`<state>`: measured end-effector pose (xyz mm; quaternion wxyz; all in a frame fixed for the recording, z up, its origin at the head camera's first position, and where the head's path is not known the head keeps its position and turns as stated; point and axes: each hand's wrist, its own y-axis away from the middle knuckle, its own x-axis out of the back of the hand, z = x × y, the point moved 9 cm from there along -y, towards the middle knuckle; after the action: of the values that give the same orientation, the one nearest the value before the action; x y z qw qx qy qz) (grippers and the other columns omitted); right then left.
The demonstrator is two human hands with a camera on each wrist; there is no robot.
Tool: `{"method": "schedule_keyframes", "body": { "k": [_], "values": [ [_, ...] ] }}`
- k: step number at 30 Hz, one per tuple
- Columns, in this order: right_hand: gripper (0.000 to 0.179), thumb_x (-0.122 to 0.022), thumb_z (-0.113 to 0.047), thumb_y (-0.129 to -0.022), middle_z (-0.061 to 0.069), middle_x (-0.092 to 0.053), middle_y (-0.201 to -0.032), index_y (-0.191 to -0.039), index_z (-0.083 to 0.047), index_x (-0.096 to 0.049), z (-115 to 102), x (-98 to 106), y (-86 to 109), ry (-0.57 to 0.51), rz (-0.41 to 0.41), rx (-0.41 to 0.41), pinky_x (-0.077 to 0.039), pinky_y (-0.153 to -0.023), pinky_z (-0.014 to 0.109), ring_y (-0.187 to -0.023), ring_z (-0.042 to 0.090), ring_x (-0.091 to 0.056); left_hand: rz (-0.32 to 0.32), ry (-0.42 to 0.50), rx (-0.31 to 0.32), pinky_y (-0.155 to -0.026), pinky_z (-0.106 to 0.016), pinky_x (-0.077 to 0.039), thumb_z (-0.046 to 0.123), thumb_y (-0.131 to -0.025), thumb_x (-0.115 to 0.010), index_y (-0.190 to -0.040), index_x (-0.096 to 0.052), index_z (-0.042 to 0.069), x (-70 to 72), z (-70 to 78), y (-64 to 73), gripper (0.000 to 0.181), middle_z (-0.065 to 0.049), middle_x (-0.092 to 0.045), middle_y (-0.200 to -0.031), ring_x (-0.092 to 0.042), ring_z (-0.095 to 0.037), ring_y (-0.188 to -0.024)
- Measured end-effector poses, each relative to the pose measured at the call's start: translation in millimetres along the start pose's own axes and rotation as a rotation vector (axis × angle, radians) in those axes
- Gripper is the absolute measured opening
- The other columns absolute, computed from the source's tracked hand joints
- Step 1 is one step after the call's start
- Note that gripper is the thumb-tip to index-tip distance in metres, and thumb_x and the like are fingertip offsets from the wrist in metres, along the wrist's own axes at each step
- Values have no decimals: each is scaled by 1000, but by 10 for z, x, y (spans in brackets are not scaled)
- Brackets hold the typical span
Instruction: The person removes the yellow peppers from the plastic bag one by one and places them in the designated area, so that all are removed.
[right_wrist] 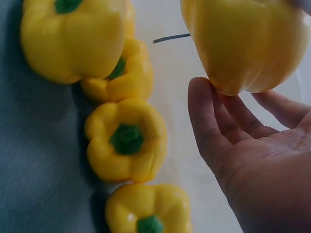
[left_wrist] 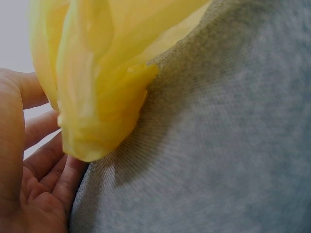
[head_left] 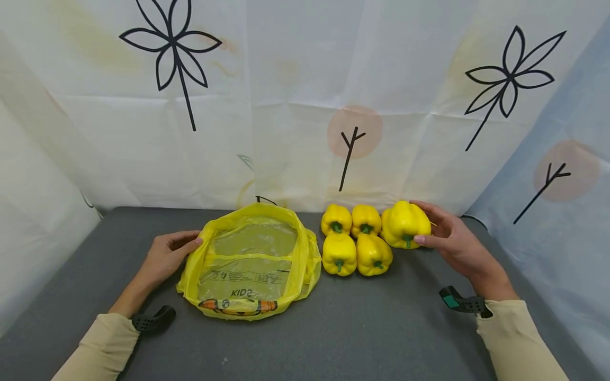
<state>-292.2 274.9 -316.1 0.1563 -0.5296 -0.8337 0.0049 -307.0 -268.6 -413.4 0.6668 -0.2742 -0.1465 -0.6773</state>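
A yellow plastic bag (head_left: 305,264) lies on the grey table with its mouth spread wide, showing printed letters and an orange picture inside. My left hand (head_left: 167,253) grips its left rim, the thumb on the near side. Close up in the left wrist view, the bag's folded edge (left_wrist: 97,116) hangs in front of the fingers of that hand (left_wrist: 43,179). At the right, my right hand (head_left: 459,243) holds a yellow bell pepper (head_left: 405,222) with a green stem, raised above the table. In the right wrist view, fingers (right_wrist: 233,116) support this pepper (right_wrist: 248,43) from behind.
Several more yellow bell peppers (head_left: 339,255) stand close together in two rows, just right of the bag. A white cloth with printed flowers (head_left: 295,132) hangs behind the table (head_left: 333,328), and more cloth hangs at both sides.
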Motion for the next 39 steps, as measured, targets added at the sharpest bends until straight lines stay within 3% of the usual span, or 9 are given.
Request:
{"method": "schedule_keyframes", "body": {
  "k": [15, 22, 28, 35, 39],
  "values": [
    [66, -52, 4, -103, -3, -35, -156, -161, -3, -21, 291, 144, 165, 13, -25, -63, -47, -98, 20, -130, 5, -48, -4, 12, 3, -80, -11, -48, 35, -105, -59, -138, -61, -2, 8, 11, -8, 50, -23, -63, -132, -52, 16, -98],
    [72, -58, -1, -102, 16, -12, -168, -162, -3, -18, 514, 167, 242, 70, -49, -149, -47, -97, 20, -131, -4, -43, -7, 5, 4, -79, -12, -50, 35, -105, -59, -139, -61, -1, 7, 9, 0, 50, -23, -63, -133, -52, 15, -98],
    [74, -59, -2, -101, 21, -9, -167, -163, -4, -18, 649, 170, 281, 80, -89, -184, -49, -95, 23, -130, -7, -43, -18, -1, -1, -79, -14, -50, 35, -105, -59, -141, -60, 0, 1, 10, 7, 49, -22, -62, -134, -52, 15, -99],
    [72, -58, 2, -101, -12, -36, -153, -162, -1, -19, 696, 132, 289, 40, -164, -183, -49, -98, 24, -131, -1, -47, -12, -9, -3, -80, -12, -49, 35, -105, -58, -140, -60, 0, 9, 25, 11, 49, -22, -62, -134, -51, 16, -100],
    [73, -59, 1, -100, -13, -36, -153, -161, -1, -19, 741, 121, 288, 43, -186, -196, -47, -99, 23, -132, -4, -45, -11, -7, -4, -80, -12, -49, 35, -105, -59, -140, -60, 0, 4, 17, 5, 49, -22, -62, -134, -51, 16, -100]
  ]
}}
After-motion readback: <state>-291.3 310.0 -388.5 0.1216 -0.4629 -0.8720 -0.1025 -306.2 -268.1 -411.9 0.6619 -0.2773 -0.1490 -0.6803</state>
